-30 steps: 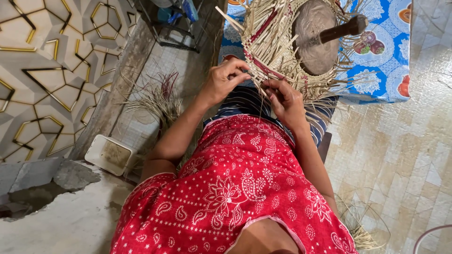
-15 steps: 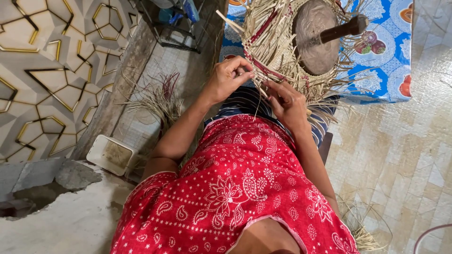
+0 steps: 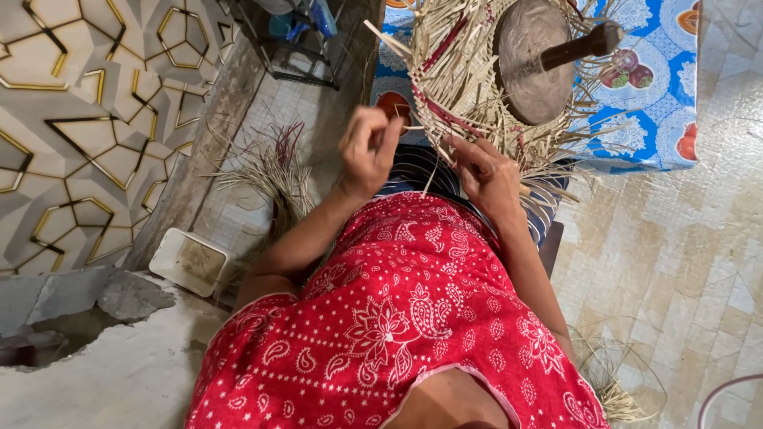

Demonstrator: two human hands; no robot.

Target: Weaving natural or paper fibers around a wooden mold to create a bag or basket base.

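Weaving is under way at the edge of the counter (image 3: pixel 668 119), which is covered in a blue patterned cloth, and the woven straw mat (image 3: pixel 461 87) is lying flat on it under a round wooden weight (image 3: pixel 534 59) with a dark handle. Nearest the person, loose unwoven ends are fanning out from the mat's border over the lap. The left hand (image 3: pixel 366 151) is lifting just clear of the mat, its fingers (image 3: pixel 387 135) curling nearly closed and seemingly pinching a thin pale strip, though the strand is too fine to be certain. The right hand (image 3: pixel 489 171) is pressing against the frayed edge, fingers bent around a few strands there. The central body looks tightly plaited with red strips running through it, while the whole near fringe remains unworked. A bundle of spare straw (image 3: pixel 274 171) is lying on the floor to the left, beside a white tray (image 3: pixel 189 260)
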